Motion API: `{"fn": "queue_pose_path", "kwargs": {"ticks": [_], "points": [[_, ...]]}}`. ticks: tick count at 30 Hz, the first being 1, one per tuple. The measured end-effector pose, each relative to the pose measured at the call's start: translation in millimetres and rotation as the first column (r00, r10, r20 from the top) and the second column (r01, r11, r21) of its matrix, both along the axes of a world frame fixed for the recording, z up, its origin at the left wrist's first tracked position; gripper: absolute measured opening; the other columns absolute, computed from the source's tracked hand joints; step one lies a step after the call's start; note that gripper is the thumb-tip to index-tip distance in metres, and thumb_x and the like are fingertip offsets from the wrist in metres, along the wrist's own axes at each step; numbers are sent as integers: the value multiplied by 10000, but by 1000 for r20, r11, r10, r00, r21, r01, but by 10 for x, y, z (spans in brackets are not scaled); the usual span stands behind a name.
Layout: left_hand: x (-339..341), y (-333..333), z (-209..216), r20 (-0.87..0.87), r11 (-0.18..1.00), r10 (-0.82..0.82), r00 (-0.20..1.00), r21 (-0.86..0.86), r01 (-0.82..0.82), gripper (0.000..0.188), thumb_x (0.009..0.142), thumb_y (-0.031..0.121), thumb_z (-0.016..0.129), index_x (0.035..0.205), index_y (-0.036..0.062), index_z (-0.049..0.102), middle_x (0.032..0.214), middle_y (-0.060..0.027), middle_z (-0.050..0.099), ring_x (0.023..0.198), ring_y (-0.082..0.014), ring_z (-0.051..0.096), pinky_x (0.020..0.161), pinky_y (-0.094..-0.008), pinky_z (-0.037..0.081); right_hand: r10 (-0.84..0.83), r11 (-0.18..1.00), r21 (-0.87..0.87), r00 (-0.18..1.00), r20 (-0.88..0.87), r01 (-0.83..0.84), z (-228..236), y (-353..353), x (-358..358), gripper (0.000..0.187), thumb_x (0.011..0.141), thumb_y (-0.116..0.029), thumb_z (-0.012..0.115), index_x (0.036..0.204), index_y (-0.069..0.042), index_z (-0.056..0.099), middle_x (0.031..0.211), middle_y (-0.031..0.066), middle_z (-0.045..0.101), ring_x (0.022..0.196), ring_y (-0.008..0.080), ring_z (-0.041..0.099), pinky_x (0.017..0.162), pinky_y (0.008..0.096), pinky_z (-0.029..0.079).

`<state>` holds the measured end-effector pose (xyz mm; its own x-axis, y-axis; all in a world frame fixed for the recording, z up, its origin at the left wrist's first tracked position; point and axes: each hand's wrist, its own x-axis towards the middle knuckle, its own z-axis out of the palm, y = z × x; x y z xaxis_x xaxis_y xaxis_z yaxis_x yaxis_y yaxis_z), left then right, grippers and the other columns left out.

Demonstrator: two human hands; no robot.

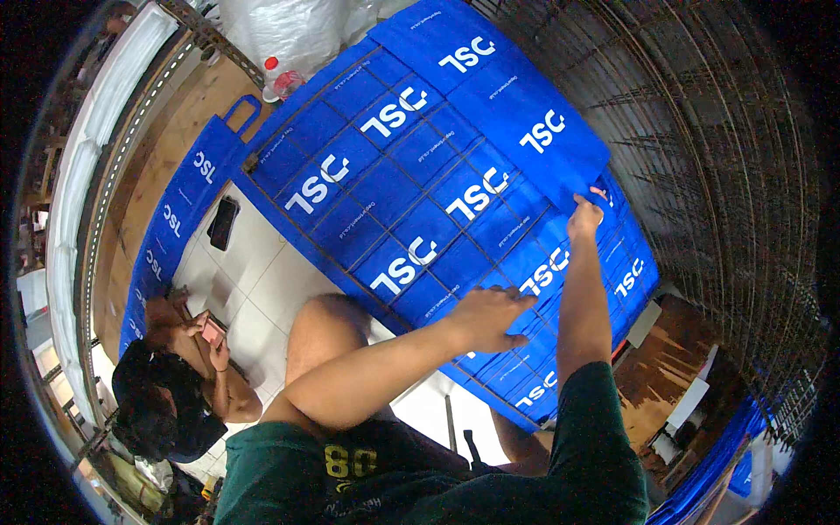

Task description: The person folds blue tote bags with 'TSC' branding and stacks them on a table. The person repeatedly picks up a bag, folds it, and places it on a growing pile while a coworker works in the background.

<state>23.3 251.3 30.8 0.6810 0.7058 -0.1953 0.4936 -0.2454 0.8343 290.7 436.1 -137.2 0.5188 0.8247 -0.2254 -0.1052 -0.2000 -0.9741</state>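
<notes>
the top blue non-woven bag lies flat at the far end of a long overlapping row of the same bags, its long axis running from upper left to lower right, slanting away from the person. its near right corner is where the right hand meets it: the fingers are pinched narrow on that corner edge, arm stretched almost straight out. so the bag lies up and to the left of those fingertips, with most of its length beyond reach of the other arm.

the left hand is nearer the body, palm down with fingers spread loosely on the bags in the middle of the row, pressing rather than gripping. the right hand is clearly the nearer one to the top bag.

the row rests on a thin wire grid over a white tiled floor. a dark phone lies on the tiles to the left, beside another strip of blue bags. a second person crouches at lower left.
</notes>
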Motion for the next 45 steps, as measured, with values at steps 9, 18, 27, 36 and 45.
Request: {"fn": "queue_pose_path", "kwargs": {"ticks": [9,18,27,36,45], "points": [[46,-34,-8,-16,1000,-20,1000,-14,20,620,759,418,615,1275,136,417,1096,-173,545,988,-347,551,803,-457,467,-16,990,-142,1000,19,19,91,-89,-99,399,675,17,641,1010,-155,507,689,20,497,504,130,453,431,289,358],[73,23,66,-25,995,-63,998,-77,61,644,776,435,601,1300,131,385,1179,-190,509,1032,-373,529,859,-457,445,-299,949,-238,836,-460,208,321,-154,-52,832,753,-469,604,1349,-33,219,1336,160,307,1245,288,319,1011,483,253],[88,-18,-16,49,997,-29,998,-68,33,644,768,433,613,1285,109,408,1192,-182,508,1038,-355,532,868,-444,437,-438,893,-136,762,-477,429,101,-136,283,525,863,-139,471,1303,16,229,1250,235,405,1118,374,469,848,473,490],[104,15,19,15,996,-28,999,-86,30,643,770,441,610,1285,113,405,1162,-182,521,1029,-366,533,859,-465,438,-459,877,-103,757,-464,469,-127,-151,409,723,825,50,439,1386,-120,16,1236,271,397,985,404,549,753,442,549],[139,24,-59,20,985,-88,996,-150,90,664,774,479,593,1297,122,391,1203,-181,493,1061,-355,519,875,-484,425,-630,776,-224,736,-248,589,-108,-171,305,776,788,-13,578,1373,-133,83,1125,229,481,785,326,606,656,411,560]]}}
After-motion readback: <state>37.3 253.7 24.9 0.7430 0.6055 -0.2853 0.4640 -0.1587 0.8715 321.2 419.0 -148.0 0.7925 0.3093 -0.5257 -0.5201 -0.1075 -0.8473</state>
